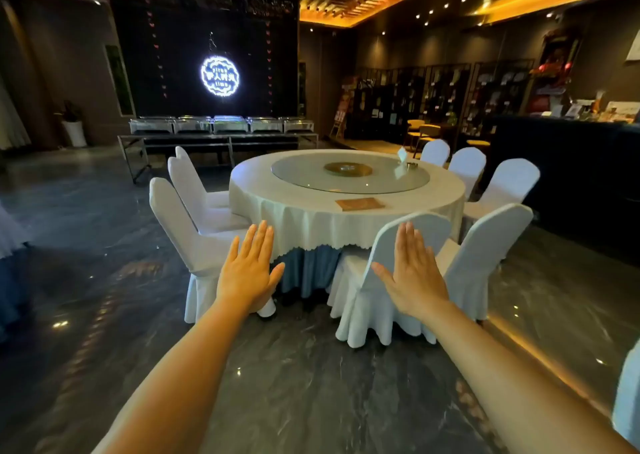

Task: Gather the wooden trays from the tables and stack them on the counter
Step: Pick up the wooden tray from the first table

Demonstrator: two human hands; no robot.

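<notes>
We hold both hands out in front of us, palms down and fingers straight and spread, gripping nothing. The left hand [248, 273] and the right hand [415, 273] are level with each other and well apart, both over the dark polished floor [311, 367] and short of the round worktop [304, 207] ahead.

The wooden tray [360, 204] lies flat on that worktop, beyond our hands and closer to the right one, near the worktop's front edge. We see it as a thin, low rectangle of warm reddish-brown wood, its long side running across our view. Its surface looks slightly mottled, but the finer detail is too blurred for us to read. Nothing rests on it.

The worktop is draped in a cream cloth with a scalloped hem over a blue skirt. Just past the tray sits a large round glass turntable [384, 181] with a brass disc at its middle. White-covered chairs ring the worktop; one chair [394, 245] stands right behind our right hand, and another chair [180, 232] stands just beyond our left. Farther to the right of our hands runs a long dark counter [571, 162].
</notes>
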